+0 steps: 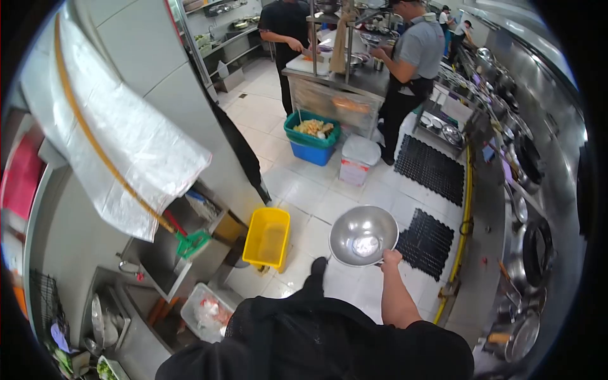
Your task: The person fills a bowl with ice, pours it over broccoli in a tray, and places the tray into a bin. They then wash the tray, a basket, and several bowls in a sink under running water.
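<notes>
A wide stainless steel mixing bowl is held out in front of me above the tiled floor. Its inside faces up towards me and shows only bare shiny metal. My right hand grips the bowl's near right rim, fingers closed around the edge. My left hand does not appear; only the dark sleeve and shirt show on that side. Left of the bowl, a yellow tub stands on the floor.
Black rubber mats lie along the right walkway beside a yellow pipe. A blue-green bin of scraps and a white lidded bucket stand ahead. Two people work at a counter. A sink is at left, pans at right.
</notes>
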The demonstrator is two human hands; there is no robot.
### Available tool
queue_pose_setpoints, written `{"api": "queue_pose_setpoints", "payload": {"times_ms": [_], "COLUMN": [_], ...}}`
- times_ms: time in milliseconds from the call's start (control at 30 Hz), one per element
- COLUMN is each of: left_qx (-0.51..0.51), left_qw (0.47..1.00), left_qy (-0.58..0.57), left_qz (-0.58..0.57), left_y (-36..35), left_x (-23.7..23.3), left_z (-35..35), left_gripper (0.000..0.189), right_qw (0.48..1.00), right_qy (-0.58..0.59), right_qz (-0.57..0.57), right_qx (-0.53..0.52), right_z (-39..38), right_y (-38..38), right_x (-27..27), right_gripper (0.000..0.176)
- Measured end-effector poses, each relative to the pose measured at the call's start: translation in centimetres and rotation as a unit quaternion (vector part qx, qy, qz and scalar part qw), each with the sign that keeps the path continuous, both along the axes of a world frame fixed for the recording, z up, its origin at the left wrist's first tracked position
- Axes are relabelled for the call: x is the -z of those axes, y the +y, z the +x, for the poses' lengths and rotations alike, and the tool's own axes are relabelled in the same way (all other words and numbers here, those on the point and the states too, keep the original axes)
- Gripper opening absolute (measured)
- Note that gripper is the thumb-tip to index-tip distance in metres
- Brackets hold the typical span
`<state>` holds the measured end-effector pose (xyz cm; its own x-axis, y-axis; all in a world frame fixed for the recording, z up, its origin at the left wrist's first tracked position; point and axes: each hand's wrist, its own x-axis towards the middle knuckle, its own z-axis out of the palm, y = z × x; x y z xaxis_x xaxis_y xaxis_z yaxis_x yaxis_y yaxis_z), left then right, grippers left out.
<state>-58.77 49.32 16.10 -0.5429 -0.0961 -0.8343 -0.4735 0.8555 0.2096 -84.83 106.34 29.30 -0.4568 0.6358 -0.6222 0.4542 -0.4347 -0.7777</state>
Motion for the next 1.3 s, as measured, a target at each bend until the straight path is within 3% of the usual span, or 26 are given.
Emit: {"api": "queue_pose_setpoints", "payload": {"times_ms": [33,133,167,267,300,367,400,433,467,500,533,600,667,733,800,833,900,933,967,1033,1067,1133,1167,1233,1267,1300], "left_qx": [-0.016,-0.022,-0.017,0.013,0.017,-0.004,-0.054,-0.189,-0.055,-0.088,-0.079,-0.075,-0.105,-0.158,-0.274,-0.294,-0.324,-0.340,-0.456,-0.620,-0.628,-0.643,-0.648,-0.648,-0.644,-0.614], "left_qw": [1.000,1.000,0.999,0.989,0.977,0.949,0.957,0.905,0.866,0.851,0.822,0.789,0.861,0.897,0.899,0.894,0.886,0.883,0.839,0.698,0.692,0.576,0.551,0.578,0.602,0.627], "left_qy": [-0.008,0.019,0.037,0.150,0.214,0.316,0.272,0.333,0.475,0.486,0.538,0.594,0.495,0.413,0.322,0.323,0.313,0.308,0.242,0.168,0.172,0.206,0.203,0.235,0.264,0.302], "left_qz": [0.000,0.006,0.011,0.004,-0.002,0.009,0.084,0.183,0.147,0.179,0.165,0.138,0.052,0.002,0.115,0.103,0.105,0.098,0.173,0.316,0.312,0.461,0.485,0.437,0.390,0.374], "left_y": [0.2,1.1,1.7,4.5,6.6,10.6,11.6,14.4,14.8,16.5,17.6,18.3,17.4,14.8,10.0,8.0,4.3,2.7,1.1,-1.8,-3.1,-5.4,-7.3,-10.6,-12.3,-14.5], "left_x": [0.2,1.1,1.4,1.1,-0.6,-6.0,-8.0,-16.2,-16.6,-21.7,-24.5,-26.9,-27.5,-25.1,-18.5,-17.4,-15.9,-16.6,-18.1,-19.1,-19.0,-20.3,-18.0,-15.9,-15.3,-15.7], "left_z": [-1.7,-11.2,-14.4,-29.0,-35.3,-49.8,-57.5,-61.8,-67.5,-71.1,-74.2,-78.7,-82.0,-83.7,-85.7,-86.1,-85.9,-86.3,-86.8,-88.2,-89.2,-92.2,-93.9,-97.1,-99.8,-101.8], "left_gripper": [0.034,0.032,0.032,0.031,0.031,0.030,0.026,0.019,0.020,0.027,0.033,0.040,0.056,0.066,0.069,0.069,0.069,0.069,0.070,0.076,0.076,0.069,0.056,0.053,0.051,0.052], "right_qw": [0.998,0.998,0.994,0.997,0.998,0.996,0.990,0.971,0.969,0.950,0.946,0.943,0.931,0.914,0.905,0.881,0.818,0.799,0.780,0.707,0.693,0.664,0.661,0.664,0.693,0.684], "right_qy": [0.056,0.030,0.079,-0.043,0.027,0.038,0.034,0.077,0.061,0.092,0.072,0.009,0.015,0.006,-0.010,0.049,0.004,0.027,0.050,0.089,0.083,0.128,0.125,0.118,0.123,0.119], "right_qz": [0.009,0.024,-0.068,-0.017,-0.029,-0.054,-0.134,-0.221,-0.237,-0.287,-0.302,-0.304,-0.322,-0.341,-0.291,-0.205,-0.172,-0.166,-0.160,-0.157,-0.179,-0.165,-0.167,-0.148,-0.187,-0.250], "right_qx": [-0.008,-0.039,0.026,-0.064,-0.055,-0.055,-0.036,-0.054,-0.040,-0.080,-0.091,-0.132,-0.170,-0.219,-0.312,-0.424,-0.549,-0.577,-0.604,-0.683,-0.694,-0.718,-0.721,-0.724,-0.685,-0.675], "right_z": [-3.4,-12.5,-14.6,-20.1,-22.3,-26.0,-28.2,-30.3,-32.3,-35.1,-37.9,-43.7,-51.2,-58.9,-67.9,-72.0,-81.5,-83.4,-85.1,-90.8,-92.6,-95.5,-96.6,-99.2,-99.6,-100.8], "right_y": [0.3,1.7,1.7,4.1,5.7,6.6,7.8,8.7,6.6,8.8,7.5,2.1,-1.6,-6.1,-11.0,-13.9,-19.6,-23.4,-28.0,-34.0,-36.4,-41.4,-43.4,-47.1,-48.6,-49.4], "right_x": [2.3,5.5,5.0,2.6,5.2,5.1,7.1,8.4,4.7,9.5,8.7,3.1,4.9,6.7,8.8,8.1,9.5,4.4,-2.5,-3.8,-4.7,-5.9,-5.1,-4.0,-4.0,-3.0], "right_gripper": [0.025,0.030,0.023,0.021,0.024,0.026,0.023,0.021,0.020,0.019,0.022,0.028,0.031,0.034,0.033,0.029,0.028,0.030,0.031,0.036,0.042,0.043,0.043,0.048,0.050,0.049]}}
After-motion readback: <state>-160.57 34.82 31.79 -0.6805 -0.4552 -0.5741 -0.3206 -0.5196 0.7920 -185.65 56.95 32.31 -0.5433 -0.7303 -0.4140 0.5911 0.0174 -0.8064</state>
